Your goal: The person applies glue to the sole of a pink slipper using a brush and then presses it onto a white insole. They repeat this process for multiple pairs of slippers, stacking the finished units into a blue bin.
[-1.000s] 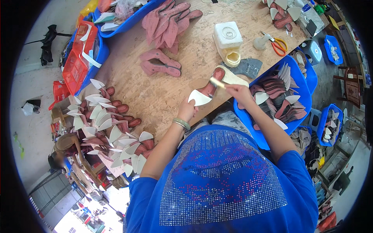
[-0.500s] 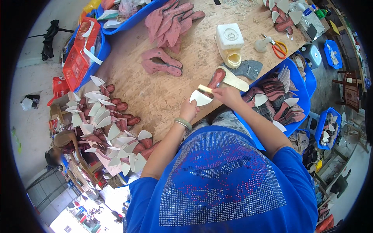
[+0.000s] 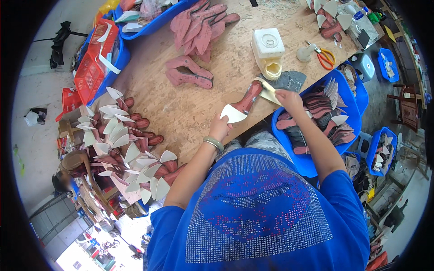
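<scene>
Shifted outward and to the right since half a second ago: right hand [image 3: 290,100] and brush [image 3: 268,86], from close by the white pad [image 3: 233,114] to the far end of the insole [image 3: 254,95]. Kept nearly in place: left hand [image 3: 220,128], clamped on the white-padded end. Now well apart, with right fingers closed around the brush handle.

Held slantwise above the near edge of the counter [image 3: 221,95], between both hands: the reddish-brown insole, long axis running from the left hand away and rightward, rounded bare end pointing toward the white container [image 3: 267,47] beyond the right hand. Hard to tell whether touching the wood.

Lost from sight: left fingers beneath the pad. Too small to make out: the brush's working tip, at or just over the insole's far end. Partly covered by brush and right hand: a pale flat piece [image 3: 271,97], and just beyond it, a dark grey sheet [image 3: 294,80]. Crossed by the right forearm: a blue tub [image 3: 354,143] of stacked insoles. Massed to the left of the left hand, overlapping too closely to count: more white-padded insoles [image 3: 120,135].
</scene>
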The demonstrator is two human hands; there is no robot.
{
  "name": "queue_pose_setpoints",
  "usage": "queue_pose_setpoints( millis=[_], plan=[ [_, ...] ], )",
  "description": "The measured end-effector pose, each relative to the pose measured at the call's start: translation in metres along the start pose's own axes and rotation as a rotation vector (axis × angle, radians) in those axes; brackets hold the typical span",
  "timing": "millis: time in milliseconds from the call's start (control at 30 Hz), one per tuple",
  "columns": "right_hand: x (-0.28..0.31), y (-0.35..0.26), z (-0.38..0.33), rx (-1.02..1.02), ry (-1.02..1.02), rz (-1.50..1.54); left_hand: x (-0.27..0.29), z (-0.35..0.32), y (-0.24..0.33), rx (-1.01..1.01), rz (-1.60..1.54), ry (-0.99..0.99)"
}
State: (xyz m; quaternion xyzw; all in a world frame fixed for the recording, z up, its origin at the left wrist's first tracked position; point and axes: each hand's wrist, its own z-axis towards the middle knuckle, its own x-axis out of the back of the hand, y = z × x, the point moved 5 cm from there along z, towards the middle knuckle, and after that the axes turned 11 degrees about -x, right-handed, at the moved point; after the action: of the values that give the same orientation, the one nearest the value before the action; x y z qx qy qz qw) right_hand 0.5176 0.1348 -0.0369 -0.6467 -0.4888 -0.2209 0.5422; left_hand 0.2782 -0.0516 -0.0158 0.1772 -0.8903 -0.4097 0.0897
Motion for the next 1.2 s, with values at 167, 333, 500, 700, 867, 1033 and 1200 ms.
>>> queue_pose_setpoints(
  millis=[167,333,500,700,867,1033,1200],
  plan=[
    [-0.002,-0.032,-0.065,-0.130,-0.326,0.263,0.000,-0.007,-0.002,-0.001,-0.062,-0.012],
    [0.003,-0.032,-0.050,-0.147,-0.254,0.478,0.003,-0.024,0.015,-0.079,-0.056,-0.028],
    [-0.002,-0.050,-0.076,0.318,-0.055,0.272,0.022,-0.038,0.025,-0.089,-0.106,0.036],
    [-0.018,-0.089,-0.094,0.185,-0.434,0.620,0.041,-0.030,0.024,-0.065,-0.227,0.067],
    [-0.020,-0.096,-0.075,0.089,-0.566,0.532,0.046,-0.027,0.038,-0.132,-0.172,0.084],
    [0.006,-0.095,-0.055,-0.035,-0.485,0.789,0.075,-0.010,0.091,-0.516,0.300,0.271],
    [0.041,-0.089,-0.047,-0.162,-0.313,0.895,0.098,0.010,0.220,-0.814,0.854,0.491]
  ],
)
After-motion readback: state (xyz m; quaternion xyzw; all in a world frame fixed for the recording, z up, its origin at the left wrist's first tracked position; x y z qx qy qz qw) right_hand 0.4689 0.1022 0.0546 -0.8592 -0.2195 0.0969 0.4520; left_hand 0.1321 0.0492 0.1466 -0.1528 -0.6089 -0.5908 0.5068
